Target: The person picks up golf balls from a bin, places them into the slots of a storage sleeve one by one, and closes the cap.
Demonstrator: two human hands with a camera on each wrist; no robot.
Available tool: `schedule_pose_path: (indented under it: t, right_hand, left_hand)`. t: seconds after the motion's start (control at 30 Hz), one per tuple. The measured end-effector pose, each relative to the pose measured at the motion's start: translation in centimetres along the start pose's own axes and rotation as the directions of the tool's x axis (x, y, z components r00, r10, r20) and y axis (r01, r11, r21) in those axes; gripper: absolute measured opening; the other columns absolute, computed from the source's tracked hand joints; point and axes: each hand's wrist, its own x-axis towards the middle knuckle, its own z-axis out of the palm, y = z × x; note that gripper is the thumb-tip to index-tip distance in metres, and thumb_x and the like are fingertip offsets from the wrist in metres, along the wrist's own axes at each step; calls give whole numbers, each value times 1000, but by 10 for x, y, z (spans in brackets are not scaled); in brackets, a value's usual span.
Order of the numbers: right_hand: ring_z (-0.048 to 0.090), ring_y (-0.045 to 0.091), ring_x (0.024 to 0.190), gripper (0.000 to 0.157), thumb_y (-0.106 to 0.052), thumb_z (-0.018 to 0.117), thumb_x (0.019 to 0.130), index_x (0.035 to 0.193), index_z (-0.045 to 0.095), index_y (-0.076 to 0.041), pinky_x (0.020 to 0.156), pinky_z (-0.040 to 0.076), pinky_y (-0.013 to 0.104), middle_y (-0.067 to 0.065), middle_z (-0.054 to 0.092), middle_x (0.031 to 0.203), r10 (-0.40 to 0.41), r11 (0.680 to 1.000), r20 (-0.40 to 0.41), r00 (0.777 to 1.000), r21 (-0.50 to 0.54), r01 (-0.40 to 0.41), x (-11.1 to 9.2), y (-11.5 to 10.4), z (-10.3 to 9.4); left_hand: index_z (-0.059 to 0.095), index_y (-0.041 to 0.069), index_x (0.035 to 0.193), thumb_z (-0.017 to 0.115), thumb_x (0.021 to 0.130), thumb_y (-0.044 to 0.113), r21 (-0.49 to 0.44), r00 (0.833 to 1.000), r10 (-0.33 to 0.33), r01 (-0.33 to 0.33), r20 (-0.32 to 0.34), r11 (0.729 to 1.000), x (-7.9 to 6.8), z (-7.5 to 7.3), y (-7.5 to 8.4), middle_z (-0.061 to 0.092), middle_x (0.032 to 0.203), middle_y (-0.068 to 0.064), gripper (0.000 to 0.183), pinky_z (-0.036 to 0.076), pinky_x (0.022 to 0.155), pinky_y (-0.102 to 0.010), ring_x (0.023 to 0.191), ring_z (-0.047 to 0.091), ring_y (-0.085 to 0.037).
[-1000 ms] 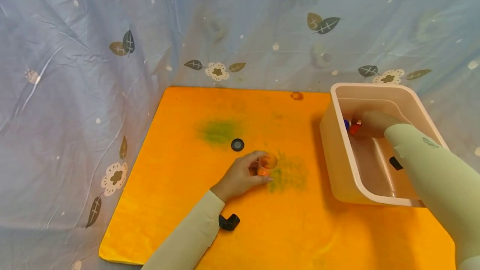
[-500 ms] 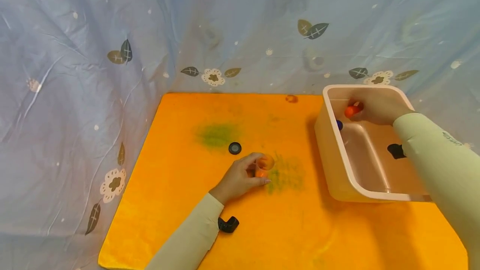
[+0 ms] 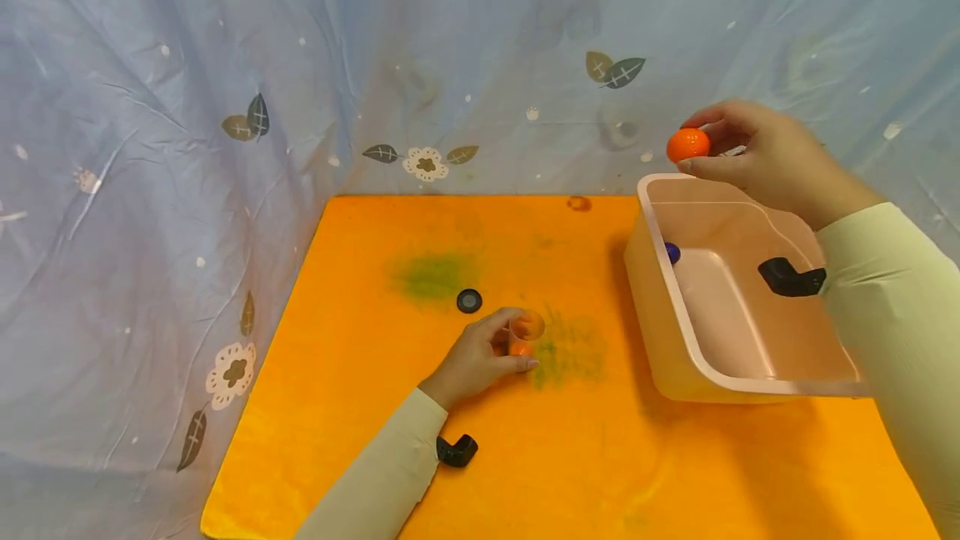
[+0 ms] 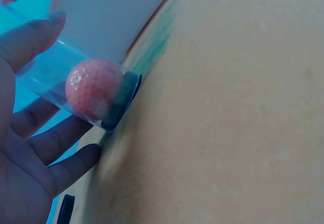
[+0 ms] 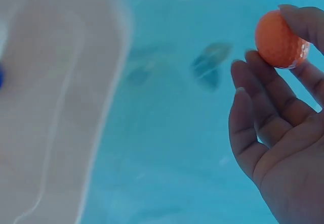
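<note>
My left hand (image 3: 476, 357) holds a clear plastic tube (image 3: 527, 327) upright on the orange tabletop, thumb and fingers around its side. Inside, at the tube's dark base (image 4: 121, 102), sits an orange golf ball (image 4: 93, 87). My right hand (image 3: 780, 158) pinches a second orange golf ball (image 3: 687, 145) between thumb and fingertips, above the back left corner of a pale pink bin (image 3: 667, 340). That ball's dimples show in the right wrist view, with the other fingers loosely bent below it.
A blue-purple ball (image 3: 672, 253) lies inside the bin by its left wall. A black round cap (image 3: 469, 301) rests on the orange table (image 3: 337, 407), just beyond my left hand. A patterned blue curtain (image 3: 480, 48) hangs behind the table.
My right hand has risen out of the bin with the orange golf ball in its fingers. The left hand keeps its hold on the tube in place.
</note>
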Motion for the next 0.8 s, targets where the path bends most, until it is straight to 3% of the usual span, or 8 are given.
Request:
schedule_pose_path:
  t: [0.1,0.3,0.6,0.8]
  right_hand:
    - [67,10,91,46,-12,88,95,137,69,-11,77,48,15,-4,72,113,-76,994,-36,996,82,79,-8,-27,11]
    - [65,15,97,43,-5,89,93,132,72,-10,83,51,20,6,72,114,-238,959,-2,971,159,236,-27,-64,57]
    - [64,18,105,40,-8,90,92,127,71,-11,86,53,47,-1,71,113,-355,912,65,933,244,330,-52,-80,127]
    - [65,15,103,41,-10,92,91,127,72,-14,84,53,46,-6,71,116,-368,903,46,929,256,345,-73,-77,162]
  left_hand:
    - [62,34,149,89,95,27,2,1000,4,-4,2,1000,1,1,0,68,121,8,61,55,84,-36,89,67,-14]
    - [62,30,149,89,95,26,5,1000,-1,1,5,1000,1,1,0,69,126,7,61,55,84,-35,91,67,-14]
    - [63,36,146,90,94,24,6,1000,15,-15,-7,1000,2,2,-1,73,122,12,60,57,83,-35,94,69,-14]
    - [64,37,143,91,94,26,8,1000,17,-17,-16,1000,2,2,0,72,122,12,57,57,85,-37,94,69,-13]
